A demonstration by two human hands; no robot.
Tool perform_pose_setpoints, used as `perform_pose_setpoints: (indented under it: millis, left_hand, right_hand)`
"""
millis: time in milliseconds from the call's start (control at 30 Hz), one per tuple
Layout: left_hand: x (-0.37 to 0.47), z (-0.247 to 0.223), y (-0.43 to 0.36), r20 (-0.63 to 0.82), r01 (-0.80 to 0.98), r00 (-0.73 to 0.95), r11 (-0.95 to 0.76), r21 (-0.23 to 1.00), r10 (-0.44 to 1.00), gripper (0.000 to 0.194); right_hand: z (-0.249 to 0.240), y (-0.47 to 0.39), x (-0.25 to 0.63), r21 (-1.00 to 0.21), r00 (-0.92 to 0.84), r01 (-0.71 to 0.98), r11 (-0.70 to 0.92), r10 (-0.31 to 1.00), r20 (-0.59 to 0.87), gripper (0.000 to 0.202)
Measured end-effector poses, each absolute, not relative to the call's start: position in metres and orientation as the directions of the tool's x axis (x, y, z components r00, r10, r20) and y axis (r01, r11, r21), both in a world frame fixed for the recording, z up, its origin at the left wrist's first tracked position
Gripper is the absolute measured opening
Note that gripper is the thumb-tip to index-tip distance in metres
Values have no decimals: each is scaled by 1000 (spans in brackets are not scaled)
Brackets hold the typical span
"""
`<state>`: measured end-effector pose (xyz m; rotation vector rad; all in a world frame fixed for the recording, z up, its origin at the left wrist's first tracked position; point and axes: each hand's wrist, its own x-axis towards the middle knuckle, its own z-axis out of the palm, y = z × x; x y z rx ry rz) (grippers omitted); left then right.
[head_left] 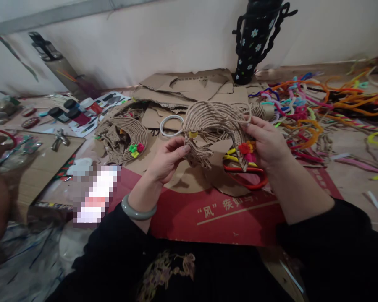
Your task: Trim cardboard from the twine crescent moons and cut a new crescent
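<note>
Left hand and right hand grip a twine-covered arch. Its long axis curves left-to-right, flowered tip pointing nearward.

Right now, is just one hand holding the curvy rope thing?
No, the left hand pinches one side of the curvy rope thing while the right hand holds the other.

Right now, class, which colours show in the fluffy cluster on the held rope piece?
The fluffy cluster is red, orange and pink, clearest in the head view.
</note>
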<state>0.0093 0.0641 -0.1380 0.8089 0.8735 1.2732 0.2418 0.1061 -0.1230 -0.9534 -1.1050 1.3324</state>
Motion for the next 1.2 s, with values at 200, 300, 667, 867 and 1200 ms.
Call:
perform_pose_setpoints:
  millis: [200, 300, 667, 867, 1200]
  left_hand:
    - [10, -129, 61, -47, -438, 55, 66, 896, 997, 41]
    - [7, -128, 63, 14, -382, -8, -16, 924, 1000, 41]
    - [-2, -132, 63, 337, 86, -148, -328, 941, 930, 25]
    - [11, -131, 53, 431, 255, 21, -422, 870, 902, 19]
    - [20, -132, 44, 497, 374, 168, -522, 767, 851, 11]
  right_hand:
    - [-122, 106, 243, -970, -52, -240, 41, 997, 55, 17]
    - [-120, 107, 245, -973, -56, -232, 12, 998, 26, 17]
    - [-119, 117, 275, -871, -303, 459, 173, 952, 29, 10]
    - [-114, 93, 255, -472, -272, 809, 350, 935, 227, 12]
    - [-126, 57, 218, -476, -456, 579, 662, 747, 484, 22]
